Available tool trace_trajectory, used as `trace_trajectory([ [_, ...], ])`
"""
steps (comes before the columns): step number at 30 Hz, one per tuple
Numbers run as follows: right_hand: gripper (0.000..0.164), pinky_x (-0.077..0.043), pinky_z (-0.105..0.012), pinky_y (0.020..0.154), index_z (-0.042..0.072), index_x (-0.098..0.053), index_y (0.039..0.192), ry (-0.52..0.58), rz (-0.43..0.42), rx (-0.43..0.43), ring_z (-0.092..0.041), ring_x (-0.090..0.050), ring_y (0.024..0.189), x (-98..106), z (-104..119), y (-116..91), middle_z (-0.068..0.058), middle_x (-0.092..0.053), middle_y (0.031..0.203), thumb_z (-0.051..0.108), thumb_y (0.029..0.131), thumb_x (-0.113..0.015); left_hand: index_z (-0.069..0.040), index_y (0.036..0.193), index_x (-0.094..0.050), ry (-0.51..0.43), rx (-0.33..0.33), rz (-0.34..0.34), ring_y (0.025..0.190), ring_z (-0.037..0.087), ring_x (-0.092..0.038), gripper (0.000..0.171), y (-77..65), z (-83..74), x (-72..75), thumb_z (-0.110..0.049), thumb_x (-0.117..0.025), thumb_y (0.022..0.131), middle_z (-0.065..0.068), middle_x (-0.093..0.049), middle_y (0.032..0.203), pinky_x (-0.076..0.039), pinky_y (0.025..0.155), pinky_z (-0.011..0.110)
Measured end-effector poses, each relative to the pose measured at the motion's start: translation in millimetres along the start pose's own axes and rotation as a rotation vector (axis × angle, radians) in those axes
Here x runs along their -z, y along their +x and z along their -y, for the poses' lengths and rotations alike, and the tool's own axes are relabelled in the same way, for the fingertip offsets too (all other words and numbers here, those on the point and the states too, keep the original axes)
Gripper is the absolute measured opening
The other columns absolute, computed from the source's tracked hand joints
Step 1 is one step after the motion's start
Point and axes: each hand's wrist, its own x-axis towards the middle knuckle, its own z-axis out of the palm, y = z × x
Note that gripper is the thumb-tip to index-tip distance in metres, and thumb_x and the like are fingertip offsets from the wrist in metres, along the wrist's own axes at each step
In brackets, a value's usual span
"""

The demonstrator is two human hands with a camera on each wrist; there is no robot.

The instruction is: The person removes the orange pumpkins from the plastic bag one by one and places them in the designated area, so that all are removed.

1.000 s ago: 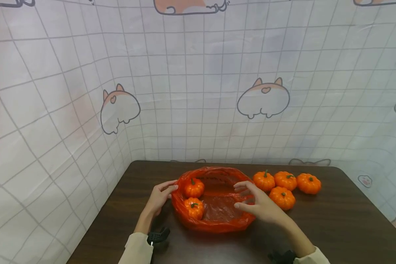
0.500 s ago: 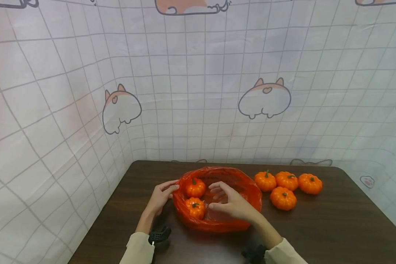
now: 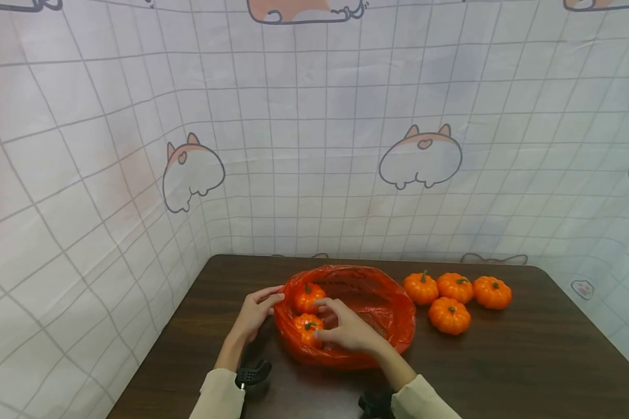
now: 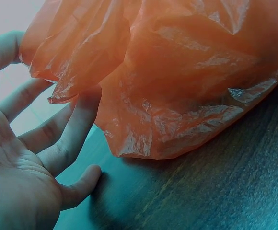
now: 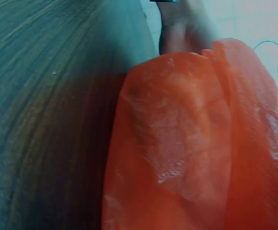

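Right hand [image 3: 347, 327] over two pumpkins in a red plastic bag [image 3: 398, 323], left hand [image 3: 254, 314] at its rim

The bag sits with its mouth spread wide at lower centre of the head view, on a dark wood-grain surface [image 3: 524, 361]. Against its left inner side lie a rear pumpkin [image 3: 306, 298] and a front pumpkin [image 3: 305, 329], both orange with green stems. The right hand comes in from the lower right, across the mouth; its thumb and fingers are spread apart, the fingertips beside the rear pumpkin and the thumb tip beside the front one. It grips neither, and whether it touches them I cannot tell. In the right wrist view, red film fills the lower right and hides most detail.

The left hand pinches the left rim of the bag, just outside the two pumpkins; in the left wrist view the gathered film hangs between thumb and fingers at upper left. Four more pumpkins [image 3: 455, 288] cluster right of centre in the head view, near the bag but apart from it. A white gridded sheet [image 3: 304, 203] with dog drawings fills the upper frame
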Motion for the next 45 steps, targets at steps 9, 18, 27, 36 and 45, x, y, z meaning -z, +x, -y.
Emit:
trace_trajectory([
  [9, 0.058, -0.051, -0.055, 0.1, 0.019, -0.055, 0.141, -0.101, 0.023, -0.017, -0.03, -0.057, 0.117, -8.6, -9.8, 2.5, -0.014, -0.054, 0.134, 0.029, 0.089, -0.08, -0.003, 0.133, -0.067, 0.01, 0.009, -0.014, 0.077, 0.014, -0.07, 0.04, -0.3, 0.3, -0.9, -0.022, -0.068, 0.098, 0.017, -0.071, 0.127, -0.061, 0.085, 0.031],
  [18, 0.053, -0.049, -0.057, 0.105, 0.021, -0.055, 0.133, -0.099, 0.009, 0.011, -0.032, -0.061, 0.124, -10.2, -15.4, 3.7, -0.012, -0.065, 0.133, 0.025, 0.087, -0.082, -0.003, 0.134, -0.067, 0.012, 0.008, -0.014, 0.076, 0.014, -0.07, 0.04, -1.0, 0.1, -1.5, -0.023, -0.068, 0.099, 0.018, -0.071, 0.128, -0.061, 0.087, 0.033],
  [27, 0.054, -0.05, -0.057, 0.104, 0.02, -0.055, 0.131, -0.039, -0.029, 0.007, -0.031, -0.061, 0.122, 2.3, -11.0, 0.8, -0.014, -0.06, 0.136, 0.027, 0.086, -0.084, -0.003, 0.134, -0.067, 0.008, 0.002, -0.005, 0.077, 0.014, -0.07, 0.04, -0.6, -1.1, -0.7, -0.023, -0.068, 0.099, 0.018, -0.071, 0.128, -0.061, 0.083, 0.029],
  [36, 0.058, -0.051, -0.056, 0.102, 0.018, -0.053, 0.135, 0.012, -0.067, 0.006, -0.034, -0.06, 0.124, 18.3, -7.6, -2.9, -0.015, -0.056, 0.139, 0.024, 0.086, -0.084, -0.003, 0.133, -0.067, 0.01, 0.006, -0.02, 0.078, 0.014, -0.069, 0.038, -1.1, -1.6, -1.0, -0.021, -0.068, 0.099, 0.017, -0.071, 0.127, -0.06, 0.081, 0.027],
  [45, 0.058, -0.053, -0.051, 0.102, 0.021, -0.053, 0.134, 0.032, -0.113, -0.007, -0.032, -0.06, 0.124, 33.0, -5.4, -10.3, -0.015, -0.054, 0.141, 0.025, 0.086, -0.084, -0.003, 0.134, -0.066, 0.031, -0.008, -0.021, 0.076, 0.015, -0.069, 0.04, -2.1, -0.6, -0.4, -0.022, -0.067, 0.1, 0.018, -0.072, 0.126, -0.06, 0.081, 0.029],
])
